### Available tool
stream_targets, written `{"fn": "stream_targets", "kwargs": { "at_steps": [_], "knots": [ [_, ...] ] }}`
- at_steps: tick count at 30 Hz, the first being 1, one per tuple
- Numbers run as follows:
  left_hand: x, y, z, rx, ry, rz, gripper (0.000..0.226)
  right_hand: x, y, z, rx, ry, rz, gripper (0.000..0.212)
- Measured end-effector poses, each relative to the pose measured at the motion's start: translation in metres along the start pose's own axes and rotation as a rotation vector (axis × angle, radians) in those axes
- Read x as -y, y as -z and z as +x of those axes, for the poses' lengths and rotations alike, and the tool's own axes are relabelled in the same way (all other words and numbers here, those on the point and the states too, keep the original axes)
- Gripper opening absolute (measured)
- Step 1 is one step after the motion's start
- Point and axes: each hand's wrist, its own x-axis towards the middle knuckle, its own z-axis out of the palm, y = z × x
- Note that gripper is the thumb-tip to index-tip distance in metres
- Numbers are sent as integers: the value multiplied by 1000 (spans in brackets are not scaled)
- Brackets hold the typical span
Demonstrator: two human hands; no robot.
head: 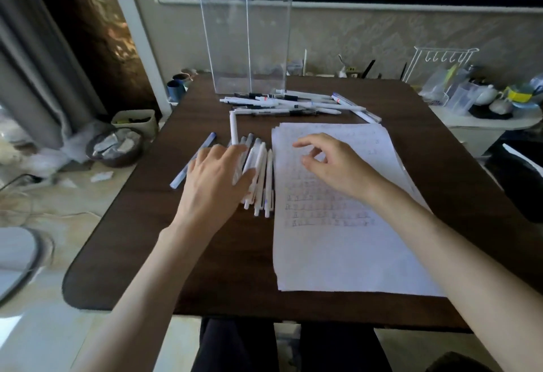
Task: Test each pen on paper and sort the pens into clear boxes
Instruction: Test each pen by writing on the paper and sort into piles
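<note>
so, the left hand [216,180] lies over a bundle of white pens [261,177] just left of the paper stack [332,239]. its fingers are spread fairly wide and mostly straight, with the thumb across the barrels. looks like resting on them, not a real grip. the right hand [332,163] hovers over the upper part of the paper. its fingers are loosely curled, thumb and index bent toward each other with a gap between, nothing held.

edges: the paper's lower edge sits close to the near edge of the dark wood table [164,239], and its left edge runs just beside the bundle. bare wood is open at the rounded near left corner and in a strip along the right of the paper. a lone blue-capped pen [192,163] lies slanted left of the left hand, near the table's left edge. another white pen [234,128] points away from the bundle toward a second pile of pens [296,104]. that pile is scattered crosswise between the paper's top edge and two clear boxes [245,39], which stand tall side by side at the far edge.

hard to see: the hand covers the left part of the bundle, so i can't count those pens. the writing on the paper is faint rows, unreadable. can't tell what's inside the boxes through the glare. the clutter on the white side table [482,119] at right is blurred. both forearms are cut off at the bottom.
</note>
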Motion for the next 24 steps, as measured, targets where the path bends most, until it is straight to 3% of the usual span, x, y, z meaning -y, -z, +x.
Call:
{"fn": "stream_targets", "kwargs": {
  "at_steps": [10, 18, 21, 24],
  "knots": [
    [19, -25, 4, -38, -65, -72, 25, -26, -1, 121, -143, 28, -262, 29],
    [24, -30, 4, -79, -62, -94, 21, -39, -21, 166, -106, -3, -833, 19],
    [25, -31, 5, -71, -60, -91, 22, -40, -20, 163, -103, 77, -957, 18],
    [25, -32, 4, -65, -62, -96, 22, -31, -6, 147, -257, 198, -899, 16]
  ]
}}
